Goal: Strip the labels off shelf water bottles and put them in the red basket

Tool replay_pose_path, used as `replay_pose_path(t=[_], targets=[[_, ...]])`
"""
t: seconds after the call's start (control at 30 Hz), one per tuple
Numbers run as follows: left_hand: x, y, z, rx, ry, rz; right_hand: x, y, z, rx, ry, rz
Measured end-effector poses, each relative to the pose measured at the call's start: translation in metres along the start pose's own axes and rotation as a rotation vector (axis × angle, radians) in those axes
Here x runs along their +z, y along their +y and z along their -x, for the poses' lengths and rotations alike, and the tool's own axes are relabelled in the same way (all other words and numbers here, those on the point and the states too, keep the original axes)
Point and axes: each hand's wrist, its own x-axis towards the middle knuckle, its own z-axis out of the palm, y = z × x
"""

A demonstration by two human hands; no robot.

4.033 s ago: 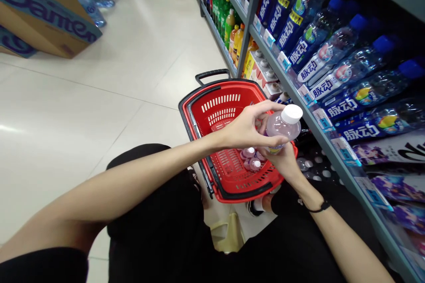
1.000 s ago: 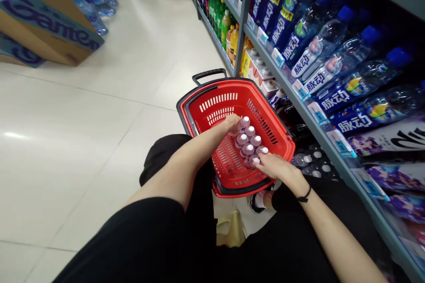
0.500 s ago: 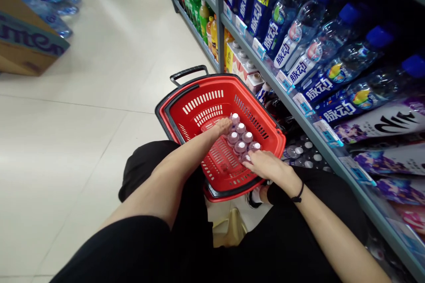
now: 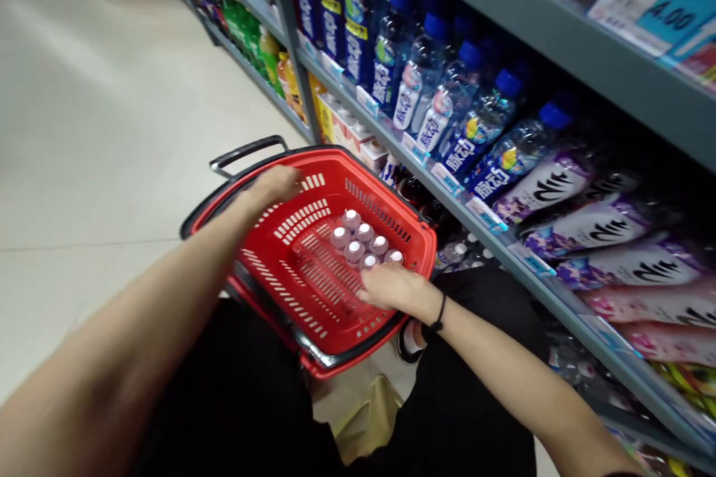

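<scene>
Inside a red shopping basket (image 4: 313, 332) stands a tight group of small clear bottles (image 4: 354, 250) with white caps, towards its right side. My right hand (image 4: 391, 288) is at the near end of the group, fingers curled down around a bottle that it partly hides. Over the far left part of the basket is my left hand (image 4: 280, 183), smeared by motion and away from the bottles. Its fingers cannot be made out. The basket's black handle (image 4: 249, 153) sticks out beyond the far rim.
A shelf rack (image 4: 358, 108) with blue-capped drink bottles (image 4: 447, 104) and price tags runs along the right. White-labelled bottles (image 4: 609, 235) lie on the same shelf. More small bottles (image 4: 456, 252) sit low beside the basket. Pale tiled floor (image 4: 112, 141) spreads left.
My left hand has left the bottles and moved up and left over the basket's far side. My right hand stays at the near bottles. The view has swung right.
</scene>
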Motion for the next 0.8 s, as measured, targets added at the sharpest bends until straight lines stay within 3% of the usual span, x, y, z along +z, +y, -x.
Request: replay_pose_path(t=[0.1,0.17,0.27,0.37,0.4,0.5,0.53,0.6,0.67,0.8], targets=[[-0.03,-0.038,0.012,-0.053,0.037,-0.069,-0.006,0.0,-0.006,-0.017,0.01,0.003],[-0.037,-0.059,0.025,-0.135,0.076,-0.109,-0.012,-0.002,-0.009,-0.031,0.034,0.001],[-0.031,-0.084,0.042,-0.211,0.064,-0.177,-0.024,-0.018,-0.007,-0.021,0.098,0.016],[-0.017,-0.103,0.045,-0.104,0.049,-0.195,-0.037,-0.049,0.013,-0.038,0.162,0.057],[-0.013,-0.109,0.043,-0.075,0.048,-0.186,-0.04,-0.059,0.023,-0.158,0.271,0.095],[-0.002,-0.127,0.029,-0.053,0.021,-0.192,-0.041,-0.071,0.06,-0.611,0.871,0.131],[0.002,-0.133,0.023,-0.039,0.009,-0.198,-0.036,-0.067,0.073,-0.692,1.042,0.095],[0.009,-0.146,0.011,-0.015,-0.013,-0.188,-0.015,-0.05,0.096,-0.71,1.292,-0.06],[0.015,-0.158,0.001,-0.032,-0.027,-0.153,0.02,-0.022,0.116,-0.382,1.365,-0.383],[0.015,-0.169,-0.007,-0.1,-0.026,-0.052,0.116,0.049,0.139,0.539,1.376,-0.676]])
